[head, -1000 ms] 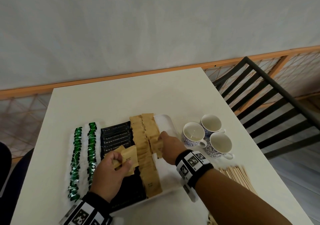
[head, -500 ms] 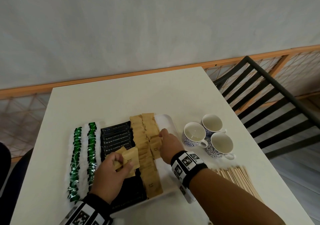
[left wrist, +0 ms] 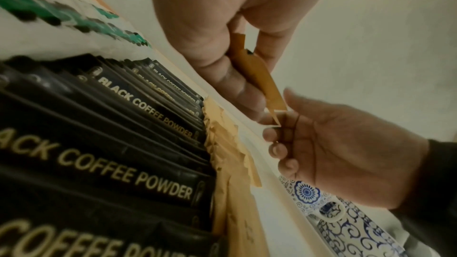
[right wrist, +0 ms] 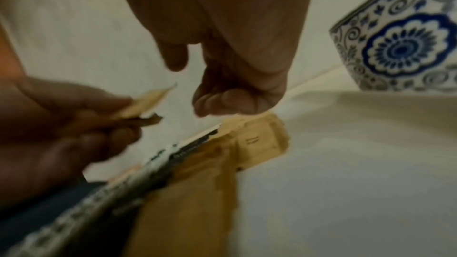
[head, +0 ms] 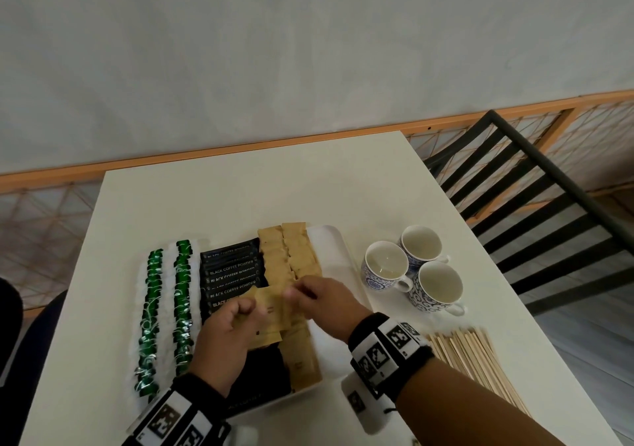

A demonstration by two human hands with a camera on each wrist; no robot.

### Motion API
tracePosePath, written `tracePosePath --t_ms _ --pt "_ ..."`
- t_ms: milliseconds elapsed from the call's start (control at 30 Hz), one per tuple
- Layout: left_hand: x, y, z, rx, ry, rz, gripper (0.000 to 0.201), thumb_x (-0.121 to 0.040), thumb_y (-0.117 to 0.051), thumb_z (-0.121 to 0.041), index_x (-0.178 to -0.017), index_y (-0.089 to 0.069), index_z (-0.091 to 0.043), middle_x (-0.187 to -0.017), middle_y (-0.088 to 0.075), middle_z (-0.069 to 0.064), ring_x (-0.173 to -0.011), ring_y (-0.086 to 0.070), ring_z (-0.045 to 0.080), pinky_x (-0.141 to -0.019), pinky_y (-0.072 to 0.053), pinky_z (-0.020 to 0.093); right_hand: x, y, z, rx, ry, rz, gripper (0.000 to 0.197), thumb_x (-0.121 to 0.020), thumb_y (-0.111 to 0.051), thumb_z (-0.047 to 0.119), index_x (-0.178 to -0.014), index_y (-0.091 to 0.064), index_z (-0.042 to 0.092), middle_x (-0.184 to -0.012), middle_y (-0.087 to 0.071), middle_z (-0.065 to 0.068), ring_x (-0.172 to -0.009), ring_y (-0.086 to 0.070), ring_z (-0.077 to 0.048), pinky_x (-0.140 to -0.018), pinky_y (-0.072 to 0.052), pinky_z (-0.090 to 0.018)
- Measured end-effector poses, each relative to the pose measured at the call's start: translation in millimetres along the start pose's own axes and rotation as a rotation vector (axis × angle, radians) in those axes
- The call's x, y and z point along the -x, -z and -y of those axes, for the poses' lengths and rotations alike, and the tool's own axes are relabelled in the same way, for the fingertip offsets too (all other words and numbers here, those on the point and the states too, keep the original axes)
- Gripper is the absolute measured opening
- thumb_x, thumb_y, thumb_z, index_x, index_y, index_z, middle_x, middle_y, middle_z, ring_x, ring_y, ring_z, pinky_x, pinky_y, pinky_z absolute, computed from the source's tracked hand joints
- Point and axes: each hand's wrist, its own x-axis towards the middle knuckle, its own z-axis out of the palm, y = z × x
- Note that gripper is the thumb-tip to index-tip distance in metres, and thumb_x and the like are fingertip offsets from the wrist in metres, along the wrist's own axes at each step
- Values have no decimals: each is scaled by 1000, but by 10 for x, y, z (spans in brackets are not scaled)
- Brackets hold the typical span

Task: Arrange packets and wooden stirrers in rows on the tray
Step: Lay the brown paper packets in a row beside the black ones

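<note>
L hand (head: 228, 334) sits over the near-middle of the tray (head: 331, 243), fingers curled round a small stack of brown packets (head: 266, 322), thumb on top, pinching them. In the left wrist view the stack (left wrist: 249, 73) pokes out edge-on between thumb and fingers.

R hand (head: 326, 303) is right beside it, fingers bent, thumb and forefinger closing on the far edge of the same stack. In the left wrist view the R fingertips (left wrist: 278, 132) meet the packet corner; in the right wrist view the fingers (right wrist: 222, 103) look loosely curled w/ a small gap to the stack (right wrist: 146, 103), picture blurred, so can't tell if the R hand truly grips or only touches.

On the tray, L to R: two rows of green-and-white packets (head: 166, 305), a row of black coffee packets (head: 231, 267), then two rows of brown packets (head: 286, 253) overlapping like shingles; the right one stops short about where the R hand is. White strip of tray bare on the right side.

Wooden stirrers (head: 470, 359) lie in a loose pile on the table (head: 240, 198), off the tray, near the R forearm. Three blue-patterned cups (head: 411, 270) stand clustered just right of the tray, touching one another.
</note>
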Motion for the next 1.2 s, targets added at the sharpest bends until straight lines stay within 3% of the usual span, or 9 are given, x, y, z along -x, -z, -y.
tracePosePath --t_ms 100,200,267,333,467,700,967,1067,1200 --pt "27 -63 -47 -99 -49 0 6 -85 -70 -21 -80 -69 -19 -82 -70 -2 -80 -64 13 -74 -50 30 52 -44 -86 -77 -10 26 30 -82 -73 37 -71 -54 17 -67 -50 7 -63 -45 -8 -62 -38 -24" --pt "53 -71 -57 -192 -88 0 7 -86 -69 -21 -79 -70 -23 -78 -70 -10 -77 -60 -3 -68 -45 18 35 48 -211 -21 -93 -11 33 -83 -72 33 -73 -55 7 -72 -57 -3 -69 -53 -18 -67 -45 -29" --pt "49 -25 -17 -193 -66 10 10 -88 -66 -16 -84 -71 -23 -85 -69 -14 -83 -60 -2 -70 -43 16 24 144 -301 88 -162 -52 31 -86 -68 28 -65 -49 16 -69 -54 3 -67 -52 -13 -61 -41 -18" --pt "41 20 35 -182 -51 11 15 -89 -64 -12 -86 -71 -25 -94 -69 -14 -92 -60 2 -74 -44 19 22 217 -356 218 -205 -81 37 -90 -64 22 -61 -41 22 -67 -48 9 -62 -45 -5 -54 -32 -12" --pt "31 52 79 -169 -38 -6 17 -88 -65 -12 -86 -71 -27 -96 -70 -12 -95 -61 4 -77 -45 22 -60 216 -360 367 -241 -16 39 -90 -64 28 -62 -38 19 -73 -49 1 -77 -48 -19 -68 -34 -24" --pt "32 89 93 -197 -54 15 20 -89 -63 -12 -87 -70 -30 -99 -70 -12 -86 -62 9 -78 -49 29 -196 117 -318 453 -271 -6 40 -90 -62 34 -65 -35 21 -82 -48 0 -83 -46 -19 -72 -35 -25" --pt "20 59 91 -104 -49 77 38 -89 -61 -3 -88 -61 -41 -102 -65 -7 -84 -64 21 -75 -53 39 -183 102 -326 367 -305 -92 32 -87 -67 30 -100 -44 13 -108 -60 -10 -90 -51 -22 -74 -40 -27" --pt "36 53 41 -33 -60 98 43 -89 -59 2 -91 -58 -41 -99 -65 3 -83 -63 25 -75 -54 43 -107 120 -297 243 -282 -151 40 -84 -69 27 -107 -41 11 -93 -55 -3 -85 -52 -21 -70 -39 -26" --pt "42 55 3 13 -50 113 47 -88 -59 3 -99 -53 -43 -98 -69 8 -86 -67 26 -76 -58 48 -8 119 -188 108 -142 -145 25 -90 -59 43 -89 -47 20 -77 -53 7 -72 -51 -12 -65 -41 -24"
